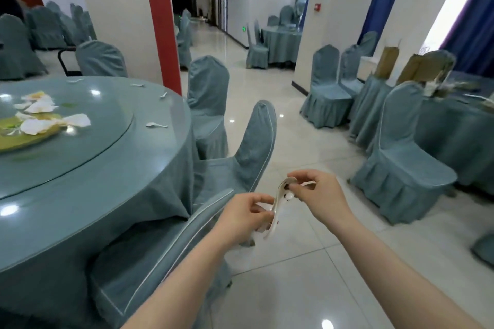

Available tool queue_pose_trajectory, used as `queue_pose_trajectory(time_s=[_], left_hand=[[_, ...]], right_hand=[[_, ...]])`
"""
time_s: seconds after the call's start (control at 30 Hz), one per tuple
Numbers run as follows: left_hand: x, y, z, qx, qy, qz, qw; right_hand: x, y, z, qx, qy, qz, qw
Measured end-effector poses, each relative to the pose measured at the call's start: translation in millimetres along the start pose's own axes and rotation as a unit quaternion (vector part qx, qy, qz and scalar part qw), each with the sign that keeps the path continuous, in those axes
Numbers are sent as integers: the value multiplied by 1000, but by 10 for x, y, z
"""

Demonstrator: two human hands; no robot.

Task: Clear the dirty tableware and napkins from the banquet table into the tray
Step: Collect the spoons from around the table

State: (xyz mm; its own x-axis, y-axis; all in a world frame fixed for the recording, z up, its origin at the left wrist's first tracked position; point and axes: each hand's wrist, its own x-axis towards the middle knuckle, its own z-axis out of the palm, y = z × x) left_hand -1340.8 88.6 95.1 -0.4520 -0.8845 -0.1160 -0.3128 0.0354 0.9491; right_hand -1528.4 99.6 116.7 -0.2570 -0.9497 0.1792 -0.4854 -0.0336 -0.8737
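While both hands hover over the tiled floor [294,262] beside the table [80,195], they hold white spoons between them. The left hand [240,218] curls its fingers and thumb round a bundle of spoons [271,224], the handles running down through the palm and out below it. The right hand [319,195] pinches one spoon [287,184] by its bowl end, thumb above and fingers beneath; this spoon arcs down to meet the bundle in the left hand. How many spoons the bundle has cannot be told, for the fingers cover them.

The table stands to the left, round and draped in a grey-blue cloth, with a glass turntable [88,141] on top. On the turntable lies a yellow plate [32,139] with crumpled napkins [50,120] on and beside it. More small white spoons lie on the table outside the turntable: one [156,125] near the right edge, one [163,95] farther back, another [137,85] beyond it, and one [75,80] at the far rim.

Covered chairs stand round the table: one [149,262] just below the left forearm, one [248,152] tilted beyond the hands, one [208,104] upright behind that. No tray shows in this view. To the right stands another draped table [459,136] with brown bags [387,61] on it.
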Motion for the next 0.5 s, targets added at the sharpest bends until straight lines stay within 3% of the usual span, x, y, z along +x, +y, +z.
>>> queue_pose_trajectory(time_s=[0.17,0.3,0.5], left_hand=[[935,-16,-2,-59,-33,-15,998],[1722,38,-137,-38,-23,-23,999],[2884,147,-339,-13,6,-37,999]], right_hand=[[829,386,-5,-23,15,18,999],[1602,528,34,-67,27,30,997],[2687,794,14,-31,8,47,998]])
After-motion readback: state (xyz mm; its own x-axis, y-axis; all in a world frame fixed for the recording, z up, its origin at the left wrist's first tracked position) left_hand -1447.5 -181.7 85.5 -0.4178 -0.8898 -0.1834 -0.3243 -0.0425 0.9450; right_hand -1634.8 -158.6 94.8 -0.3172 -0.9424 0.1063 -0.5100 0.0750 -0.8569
